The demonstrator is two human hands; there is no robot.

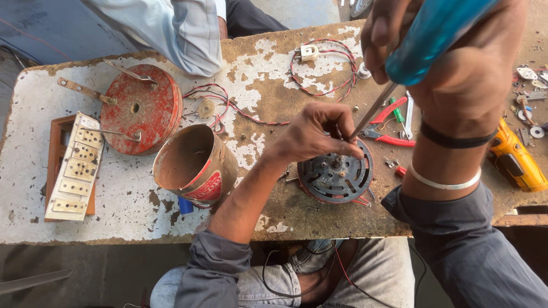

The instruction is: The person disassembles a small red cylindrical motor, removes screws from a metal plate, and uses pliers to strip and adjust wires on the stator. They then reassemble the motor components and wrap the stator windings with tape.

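right hand [456, 51] closed around the blue translucent handle of a screwdriver [425, 34], held high and close to the camera; its metal shaft runs down-left to the top of a round dark motor body [335, 174] lying on the table [274, 85]. whether the tip is seated in a screw cannot be told, the fingers hide it.

left hand [317, 134] rests on the upper rim of the motor body, fingers curled narrow and pinched around the shaft near its tip. red and black wires show at the motor's lower right edge.

motor body sits near the front edge of the table, right of centre. left of it, well apart: a rusty red cylindrical housing [194, 165] on its side, open end toward the camera. further left, a red round cover [142, 108] with metal brackets, and a switch board [74, 165] in a wooden frame.

behind the motor: red-handled pliers [388, 122]. far right: yellow tool [516, 159]. another person's sleeve [182, 28] at the far table edge.
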